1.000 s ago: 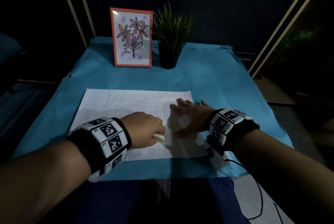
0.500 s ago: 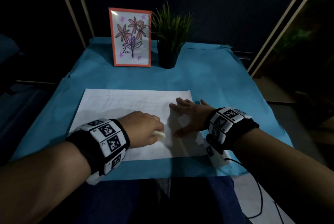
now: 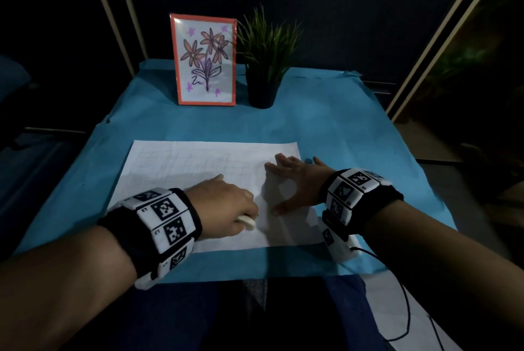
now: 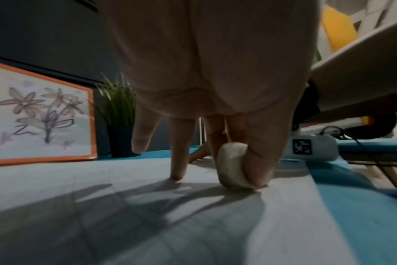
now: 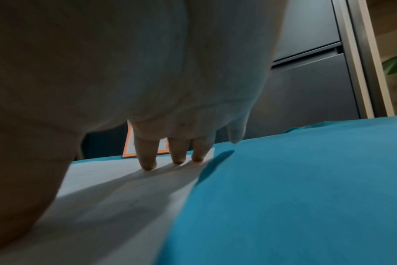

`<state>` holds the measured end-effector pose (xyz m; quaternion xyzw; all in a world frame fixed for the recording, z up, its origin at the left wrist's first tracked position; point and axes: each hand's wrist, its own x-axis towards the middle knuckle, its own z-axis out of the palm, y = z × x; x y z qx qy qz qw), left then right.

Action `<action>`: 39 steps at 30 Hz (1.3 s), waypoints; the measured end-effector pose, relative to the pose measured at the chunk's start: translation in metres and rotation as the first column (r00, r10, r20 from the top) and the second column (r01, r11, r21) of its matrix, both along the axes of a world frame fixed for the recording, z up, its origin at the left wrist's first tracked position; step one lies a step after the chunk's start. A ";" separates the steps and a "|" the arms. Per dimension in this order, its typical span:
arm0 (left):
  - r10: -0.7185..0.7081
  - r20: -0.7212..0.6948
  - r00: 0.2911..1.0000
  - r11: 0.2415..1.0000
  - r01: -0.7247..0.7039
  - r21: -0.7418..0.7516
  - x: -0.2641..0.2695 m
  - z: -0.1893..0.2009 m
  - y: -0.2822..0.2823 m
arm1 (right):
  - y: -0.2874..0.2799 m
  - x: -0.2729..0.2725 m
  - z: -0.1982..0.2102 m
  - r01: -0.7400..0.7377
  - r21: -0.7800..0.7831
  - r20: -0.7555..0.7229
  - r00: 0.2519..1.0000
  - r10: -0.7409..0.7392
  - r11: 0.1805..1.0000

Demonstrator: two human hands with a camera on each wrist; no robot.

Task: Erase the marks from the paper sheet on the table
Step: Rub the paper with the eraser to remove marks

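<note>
1. Centrally, a white rectangular paper sheet (image 3: 198, 180) with faint pencil grid lines is laid flat on the blue-covered surface (image 3: 354, 129), near its front edge.
2. A small white oval eraser (image 4: 232, 166) is pinched by the left hand (image 3: 224, 206) between thumb and curled fingers (image 4: 218, 136) — its lower edge is pressed onto the sheet in the front-right part.
3. One finger of that hand is also rested on the paper, just left of the eraser.
4. The right hand (image 3: 295, 180) is spread flat at the sheet's right edge — straight fingers (image 5: 145, 156) are pressed on the paper, nothing is held, and the little finger is lifted over the blue cover.
5. An orange-framed flower drawing (image 3: 204, 60) is stood upright at the far end of the surface, with a black-potted green grass plant (image 3: 263, 67) just beside it on the right.
</note>
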<state>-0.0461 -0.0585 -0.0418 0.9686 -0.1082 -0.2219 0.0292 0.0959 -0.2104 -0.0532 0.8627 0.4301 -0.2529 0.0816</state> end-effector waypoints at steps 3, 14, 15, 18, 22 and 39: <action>0.011 -0.009 1.000 0.997 -0.012 -0.076 -0.001 0.002 0.007 | -0.002 0.000 0.000 0.021 0.048 -0.010 1.000 -0.021 0.999; 0.309 0.219 0.925 0.941 -0.264 -0.211 0.066 -0.005 0.060 | 0.000 0.001 0.002 0.071 0.279 -0.007 0.997 -0.072 0.958; 0.314 0.227 0.922 0.940 -0.268 -0.212 0.071 -0.007 0.059 | 0.001 0.002 0.002 0.060 0.268 0.011 0.998 -0.065 0.962; 0.342 0.258 0.903 0.934 -0.296 -0.202 0.078 -0.010 0.055 | 0.003 0.006 0.002 0.051 0.187 0.037 0.998 -0.059 0.981; 0.279 0.248 0.928 0.960 -0.260 -0.107 0.083 -0.009 0.053 | 0.011 0.012 0.002 0.030 0.133 0.076 0.996 -0.040 0.991; 0.086 0.129 0.988 0.996 -0.087 0.002 0.085 -0.005 0.055 | 0.023 0.026 -0.010 0.124 0.034 0.012 0.992 -0.125 0.992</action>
